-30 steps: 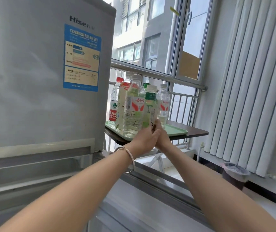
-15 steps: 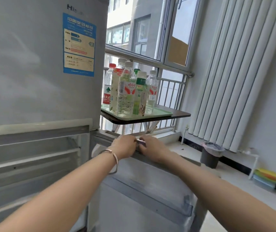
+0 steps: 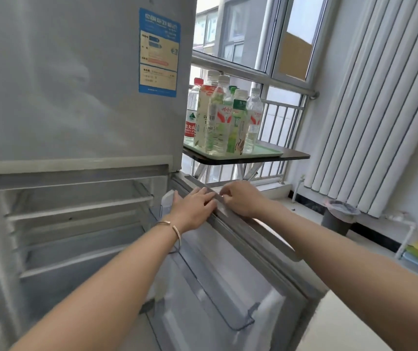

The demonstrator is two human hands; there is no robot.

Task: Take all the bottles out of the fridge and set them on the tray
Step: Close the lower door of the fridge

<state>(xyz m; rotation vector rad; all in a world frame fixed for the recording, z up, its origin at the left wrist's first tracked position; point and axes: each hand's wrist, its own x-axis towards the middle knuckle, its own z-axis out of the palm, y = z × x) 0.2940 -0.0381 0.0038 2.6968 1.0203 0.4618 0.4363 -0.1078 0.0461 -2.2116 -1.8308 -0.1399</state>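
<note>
Bottles (image 3: 224,122) upright on tray (image 3: 266,154), far right; fridge (image 3: 76,224) shelves look bare. Left hand (image 3: 194,207), right hand (image 3: 240,198) flat, bottleless, on door edge (image 3: 228,211). Bottles likely light, slippery; grip mid-body

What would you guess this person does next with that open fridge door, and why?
Probably swing the door shut. Both the left hand and the right hand rest on its top edge, holding nothing. The shelves in view look bare and the door bin seems empty, while the bottles stand together on the tray, so the unloading looks done.
</note>
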